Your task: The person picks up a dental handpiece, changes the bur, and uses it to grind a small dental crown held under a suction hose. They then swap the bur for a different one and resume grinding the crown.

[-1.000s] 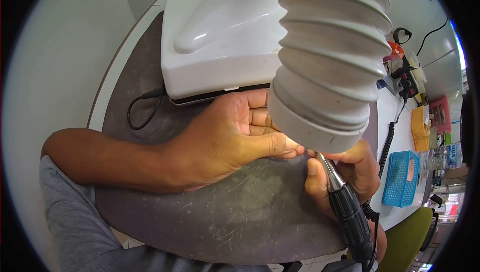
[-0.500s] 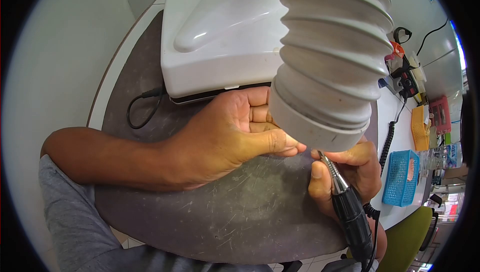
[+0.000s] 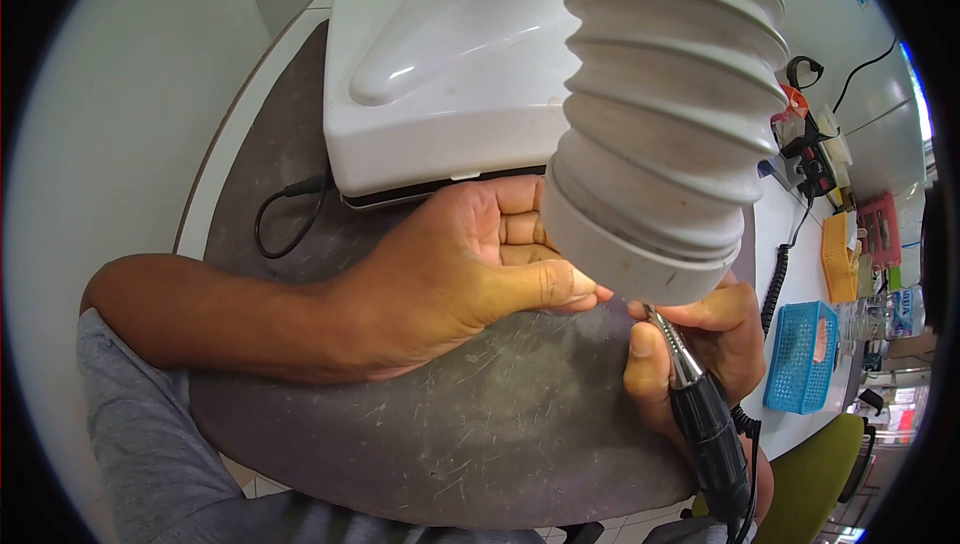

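My right hand grips a black and silver rotary handpiece, its tip pointing up and left beneath the rim of a white ribbed hose. Left of that rim, my left hand has its fingers curled, with thumb and forefinger pinched together. Whatever lies between those fingertips is hidden or too small to name. The hose mouth covers part of both hands. A small gap shows between my left fingertips and the handpiece.
A white machine stands behind my left hand on the scratched grey tabletop. On the right are a blue basket, a yellow basket, a coiled black cord and a green chair. A black cable loops at left.
My right hand and the handpiece have shifted slightly right, away from my left fingertips. My left hand is almost unmoved.
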Action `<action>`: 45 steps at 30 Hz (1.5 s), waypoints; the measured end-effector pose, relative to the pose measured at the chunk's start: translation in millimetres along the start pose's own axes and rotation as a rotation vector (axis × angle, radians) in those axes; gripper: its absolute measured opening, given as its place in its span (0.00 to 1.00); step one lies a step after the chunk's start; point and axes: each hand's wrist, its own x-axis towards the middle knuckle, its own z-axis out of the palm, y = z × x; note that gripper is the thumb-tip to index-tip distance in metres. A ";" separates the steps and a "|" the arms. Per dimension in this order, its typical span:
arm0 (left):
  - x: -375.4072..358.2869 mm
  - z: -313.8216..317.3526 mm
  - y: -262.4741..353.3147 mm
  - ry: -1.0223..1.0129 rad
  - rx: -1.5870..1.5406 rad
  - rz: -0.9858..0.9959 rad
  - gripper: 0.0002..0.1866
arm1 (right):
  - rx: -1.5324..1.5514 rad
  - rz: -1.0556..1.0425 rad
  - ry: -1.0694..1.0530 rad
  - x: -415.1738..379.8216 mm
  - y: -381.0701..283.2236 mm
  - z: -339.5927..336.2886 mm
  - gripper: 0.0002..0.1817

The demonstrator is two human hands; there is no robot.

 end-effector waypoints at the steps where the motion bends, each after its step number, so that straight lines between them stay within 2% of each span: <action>1: -0.3 0.2 0.1 0.019 0.017 0.014 0.18 | 0.026 -0.008 -0.002 0.5 0.2 -0.4 0.14; 5: 0.0 -0.5 0.1 0.029 0.057 0.017 0.19 | -0.012 -0.069 -0.024 -0.6 1.9 0.9 0.15; 13: 0.5 1.0 -0.2 0.030 0.072 0.031 0.19 | -0.091 0.004 -0.022 -0.5 -6.0 3.0 0.15; 25: 0.7 1.1 -1.0 0.041 0.087 0.041 0.18 | -0.114 -0.008 -0.027 0.4 -4.5 2.7 0.15; 38: -0.2 0.4 -0.7 -0.009 0.020 0.038 0.16 | -0.063 0.014 -0.019 -0.2 -6.8 2.3 0.14; 40: -0.6 0.3 -1.1 0.014 0.015 0.035 0.16 | -0.006 0.071 -0.007 -1.3 -6.2 2.0 0.14; 43: -1.0 0.6 0.2 0.009 0.005 0.027 0.16 | -0.032 -0.024 -0.019 -0.2 -4.0 2.2 0.14; 45: -1.0 1.2 0.8 0.012 -0.002 0.020 0.16 | -0.028 0.018 -0.016 -0.6 -5.6 1.7 0.14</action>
